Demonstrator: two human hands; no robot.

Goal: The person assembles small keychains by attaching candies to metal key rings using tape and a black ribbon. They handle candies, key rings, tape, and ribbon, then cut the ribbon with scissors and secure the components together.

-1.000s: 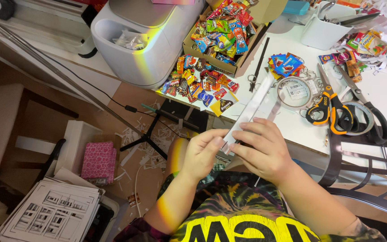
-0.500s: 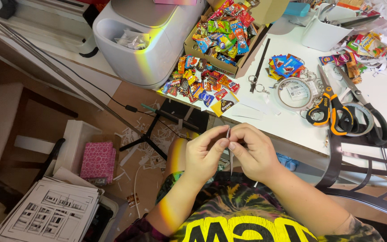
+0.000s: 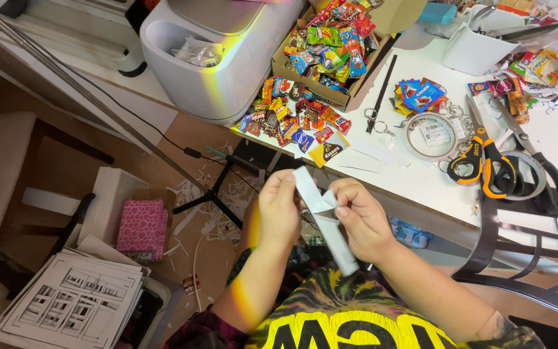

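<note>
The thin, limp paper strip (image 3: 324, 223) is pinched at its fold by left hand (image 3: 280, 210) and right hand (image 3: 363, 220); each grip is closed on it. It likely creases easily.

counter (image 3: 421, 184): white, cluttered
on it: candy box (image 3: 330, 48), loose candy wrappers (image 3: 292, 119), orange scissors (image 3: 482, 155), tape rolls (image 3: 431, 132), white bin (image 3: 217, 58)

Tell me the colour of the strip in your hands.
Pale blue-white strip, seen in the head view.

Your left hand (image 3: 280, 210) and right hand (image 3: 363, 220) pinch a pale paper strip (image 3: 323, 216) just off the white table (image 3: 421, 181) edge
</note>
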